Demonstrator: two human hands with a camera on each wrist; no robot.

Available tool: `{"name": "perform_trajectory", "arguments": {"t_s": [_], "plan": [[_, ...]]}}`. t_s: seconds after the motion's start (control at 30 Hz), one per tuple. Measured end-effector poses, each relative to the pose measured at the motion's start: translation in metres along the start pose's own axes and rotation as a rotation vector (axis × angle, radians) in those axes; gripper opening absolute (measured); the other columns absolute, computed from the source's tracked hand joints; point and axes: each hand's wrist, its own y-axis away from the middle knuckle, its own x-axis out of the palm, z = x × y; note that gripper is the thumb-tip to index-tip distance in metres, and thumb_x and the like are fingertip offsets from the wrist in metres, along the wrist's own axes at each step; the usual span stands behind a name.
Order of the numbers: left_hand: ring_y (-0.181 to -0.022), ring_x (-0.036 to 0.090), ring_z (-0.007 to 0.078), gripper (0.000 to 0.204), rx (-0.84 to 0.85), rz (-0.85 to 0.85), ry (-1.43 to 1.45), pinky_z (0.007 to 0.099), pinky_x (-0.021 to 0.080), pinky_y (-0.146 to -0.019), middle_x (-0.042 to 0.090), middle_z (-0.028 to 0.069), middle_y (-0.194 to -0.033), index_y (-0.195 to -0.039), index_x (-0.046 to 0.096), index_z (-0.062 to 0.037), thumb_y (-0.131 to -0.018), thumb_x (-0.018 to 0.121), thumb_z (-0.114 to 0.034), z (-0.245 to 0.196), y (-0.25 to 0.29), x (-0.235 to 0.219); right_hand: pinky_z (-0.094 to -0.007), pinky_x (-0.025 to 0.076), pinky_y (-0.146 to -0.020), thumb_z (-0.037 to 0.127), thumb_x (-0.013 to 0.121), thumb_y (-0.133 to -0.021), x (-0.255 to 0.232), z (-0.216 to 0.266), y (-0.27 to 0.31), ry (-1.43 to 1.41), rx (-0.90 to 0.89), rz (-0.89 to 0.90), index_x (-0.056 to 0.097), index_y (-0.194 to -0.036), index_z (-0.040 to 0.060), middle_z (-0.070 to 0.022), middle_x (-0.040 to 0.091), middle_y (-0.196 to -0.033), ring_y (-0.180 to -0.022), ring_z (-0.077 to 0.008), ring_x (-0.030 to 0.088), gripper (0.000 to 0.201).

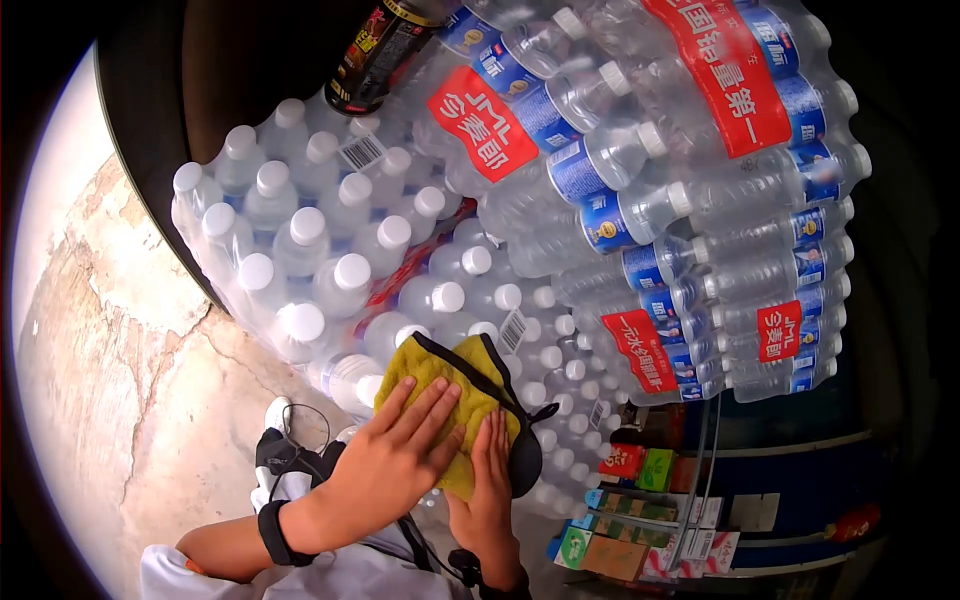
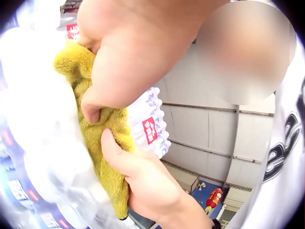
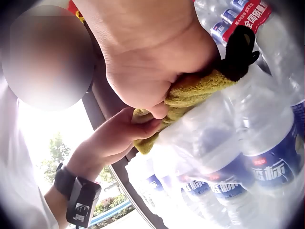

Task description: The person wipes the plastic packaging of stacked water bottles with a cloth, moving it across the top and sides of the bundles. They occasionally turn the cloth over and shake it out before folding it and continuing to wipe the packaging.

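Strap (image 1: 271, 533), black, rings the wrist of the left hand (image 1: 395, 455). That hand presses on the cloth (image 1: 425, 368) with straight, slightly spread fingers; its thumb points toward the right hand (image 1: 487, 485). The right hand lies just beside it, fingers straight and close together on the cloth. Yellow, with a black edge and loop, the cloth lies against film-wrapped bottles (image 1: 308, 226) with white caps. How far its underside touches them, I cannot tell.

Past the cloth, more packs (image 1: 615, 215) lie stacked on their sides, with blue labels and red strips. Near the top, a dark can (image 1: 378, 58) stands tilted by the bottles. Boxes (image 1: 620, 540) in several colours sit at lower right, and cracked floor (image 1: 120, 390) shows at left, with a white shoe (image 1: 279, 414) on it.
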Motion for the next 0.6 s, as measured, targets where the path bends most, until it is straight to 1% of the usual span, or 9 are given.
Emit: {"name": "perform_trajectory", "arguments": {"t_s": [0.1, 0.13, 0.17, 0.27, 0.3, 0.4, 0.47, 0.5, 0.6], "plan": [[-0.137, 0.051, 0.0322, 0.036, 0.129, 0.077, -0.01, 0.0499, 0.035, -0.117, 0.058, 0.0192, -0.141, -0.115, 0.072, -0.0102, -0.083, 0.06, -0.021, -0.02, -0.009, 0.021, -0.0526, 0.019, -0.122, 0.02, 0.057, -0.093, -0.011, -0.011, 0.034, 0.039, 0.155, -0.048, 0.021, -0.154, -0.0114, -0.034, 0.025, -0.159, -0.149, -0.0502, 0.021, 0.077], [-0.136, 0.051, 0.0319, 0.036, 0.161, 0.074, -0.012, 0.0495, 0.035, -0.118, 0.057, 0.0194, -0.142, -0.115, 0.072, -0.0105, -0.083, 0.06, -0.021, -0.018, -0.017, 0.029, -0.0564, 0.017, -0.121, 0.024, 0.059, -0.093, -0.013, -0.018, 0.033, 0.01, 0.192, -0.048, 0.019, -0.155, -0.0089, -0.0334, 0.023, -0.159, -0.149, -0.0513, 0.019, 0.081], [-0.137, 0.05, 0.0286, 0.037, 0.163, 0.11, 0.012, 0.0474, 0.034, -0.118, 0.057, 0.0159, -0.143, -0.117, 0.071, -0.0108, -0.083, 0.059, -0.019, -0.014, -0.025, 0.034, -0.0554, 0.017, -0.122, 0.024, 0.058, -0.092, -0.012, -0.019, 0.026, 0.013, 0.222, -0.082, 0.019, -0.155, -0.008, -0.0327, 0.023, -0.16, -0.15, -0.0504, 0.019, 0.081], [-0.139, 0.049, 0.0252, 0.038, 0.082, 0.031, 0.016, 0.0443, 0.034, -0.119, 0.057, 0.0109, -0.143, -0.119, 0.071, -0.011, -0.084, 0.059, -0.019, 0.011, -0.045, 0.039, -0.0522, 0.015, -0.123, 0.021, 0.058, -0.091, 0.006, -0.015, -0.024, 0.092, 0.262, -0.201, 0.018, -0.156, -0.0064, -0.0301, 0.022, -0.161, -0.151, -0.0474, 0.017, 0.081], [-0.139, 0.048, 0.0247, 0.04, -0.01, -0.012, 0.045, 0.0424, 0.035, -0.118, 0.059, 0.008, -0.142, -0.12, 0.07, -0.0109, -0.081, 0.062, -0.014, 0.02, -0.048, 0.031, -0.0518, 0.015, -0.123, 0.02, 0.06, -0.09, 0.015, -0.012, -0.043, 0.112, 0.21, -0.216, 0.018, -0.156, -0.0064, -0.0295, 0.022, -0.161, -0.151, -0.0468, 0.017, 0.082], [-0.137, 0.05, 0.0311, 0.046, -0.208, -0.07, 0.153, 0.0447, 0.04, -0.113, 0.057, 0.0121, -0.143, -0.119, 0.069, -0.0078, -0.073, 0.066, -0.004, 0.039, -0.032, -0.002, -0.0495, 0.016, -0.124, 0.009, 0.058, -0.087, 0.016, 0.025, -0.078, 0.034, 0.032, -0.2, 0.021, -0.155, -0.0075, -0.0276, 0.023, -0.162, -0.151, -0.0451, 0.017, 0.079], [-0.138, 0.048, 0.036, 0.047, -0.247, -0.107, 0.063, 0.0477, 0.041, -0.112, 0.054, 0.0166, -0.145, -0.12, 0.068, -0.0044, -0.073, 0.064, -0.002, 0.032, -0.008, -0.012, -0.0518, 0.016, -0.124, 0.004, 0.064, -0.082, 0.016, 0.036, -0.071, 0.042, -0.107, -0.112, 0.021, -0.156, -0.0058, -0.0261, 0.022, -0.162, -0.152, -0.0448, 0.016, 0.086], [-0.141, 0.044, 0.0399, 0.049, -0.247, -0.117, 0.022, 0.0522, 0.037, -0.115, 0.051, 0.02, -0.148, -0.122, 0.066, -0.0021, -0.073, 0.064, -0.002, 0.02, 0.005, -0.011, -0.0526, 0.016, -0.123, 0.004, 0.066, -0.081, 0.015, 0.037, -0.06, 0.024, -0.116, -0.091, 0.02, -0.156, -0.0058, -0.0267, 0.024, -0.161, -0.151, -0.0454, 0.017, 0.088], [-0.144, 0.041, 0.0375, 0.047, -0.142, -0.022, -0.041, 0.0569, 0.029, -0.118, 0.05, 0.0189, -0.15, -0.123, 0.066, -0.004, -0.077, 0.063, -0.007, -0.01, 0.022, -0.003, -0.0563, 0.019, -0.122, 0.007, 0.065, -0.082, 0.019, 0.021, -0.01, -0.059, -0.086, -0.143, 0.024, -0.154, -0.0077, -0.0309, 0.03, -0.157, -0.148, -0.0493, 0.024, 0.084]]}}
